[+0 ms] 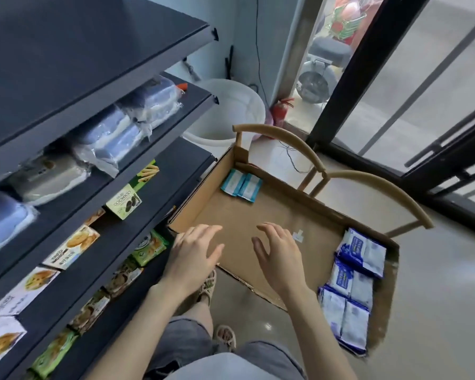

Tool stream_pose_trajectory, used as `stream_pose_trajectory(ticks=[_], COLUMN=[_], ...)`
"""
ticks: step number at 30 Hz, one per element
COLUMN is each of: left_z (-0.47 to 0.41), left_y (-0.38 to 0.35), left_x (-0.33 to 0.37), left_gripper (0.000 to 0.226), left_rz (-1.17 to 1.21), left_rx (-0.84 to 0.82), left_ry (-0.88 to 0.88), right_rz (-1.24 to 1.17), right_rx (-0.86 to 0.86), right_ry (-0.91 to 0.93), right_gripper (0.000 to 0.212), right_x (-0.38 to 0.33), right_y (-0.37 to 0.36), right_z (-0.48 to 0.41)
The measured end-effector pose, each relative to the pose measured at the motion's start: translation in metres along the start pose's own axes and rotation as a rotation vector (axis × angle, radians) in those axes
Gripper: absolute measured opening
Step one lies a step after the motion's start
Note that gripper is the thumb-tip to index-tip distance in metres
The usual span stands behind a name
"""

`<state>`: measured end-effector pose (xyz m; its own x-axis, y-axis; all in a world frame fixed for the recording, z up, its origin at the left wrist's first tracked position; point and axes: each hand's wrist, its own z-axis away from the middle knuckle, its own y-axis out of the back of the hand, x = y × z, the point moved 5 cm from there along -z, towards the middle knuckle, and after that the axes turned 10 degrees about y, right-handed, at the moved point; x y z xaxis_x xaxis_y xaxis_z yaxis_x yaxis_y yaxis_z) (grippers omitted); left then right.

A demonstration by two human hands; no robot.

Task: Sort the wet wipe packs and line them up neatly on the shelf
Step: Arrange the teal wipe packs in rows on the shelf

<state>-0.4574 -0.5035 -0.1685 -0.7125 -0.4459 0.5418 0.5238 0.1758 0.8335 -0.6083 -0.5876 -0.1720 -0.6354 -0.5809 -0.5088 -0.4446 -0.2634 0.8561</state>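
Packs of wet wipes lie in one open cardboard box (247, 212). Two teal packs (242, 183) sit flat and touching in its far left corner, their long axes pointing at the far wall. About four blue-and-white packs (353, 286) overlap in a row along its right wall, though the overlap blurs the count. Both hands hover palm-down over the box's bare floor. The left hand (195, 250) is near its left wall and the right hand (279, 253) is at its middle. Each has its fingers spread, slightly bent, and holds nothing.
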Motion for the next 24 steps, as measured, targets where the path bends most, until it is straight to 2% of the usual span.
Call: stream_pose_trajectory(ticks=[8, 13, 19, 24], left_z=[-0.126, -0.214, -0.300, -0.350], left_y=[-0.019, -0.046, -0.116, -0.185], left_x=[0.002, -0.013, -0.040, -0.074], left_gripper=[0.037, 0.036, 0.038, 0.039], left_rz=[0.003, 0.071, 0.066, 0.072], left_rx=[-0.134, -0.245, -0.406, -0.442], left_ry=[-0.020, 0.072, 0.178, 0.327], right_rz=[-0.037, -0.069, -0.118, -0.181], right_rx=[-0.001, -0.055, -0.102, -0.169], right_ry=[-0.157, -0.284, -0.453, -0.564], right_gripper=[0.032, 0.032, 0.033, 0.033], right_x=[0.045, 0.079, 0.138, 0.193], right_y=[-0.022, -0.054, -0.109, -0.173], right_z=[-0.093, -0.158, -0.223, -0.254])
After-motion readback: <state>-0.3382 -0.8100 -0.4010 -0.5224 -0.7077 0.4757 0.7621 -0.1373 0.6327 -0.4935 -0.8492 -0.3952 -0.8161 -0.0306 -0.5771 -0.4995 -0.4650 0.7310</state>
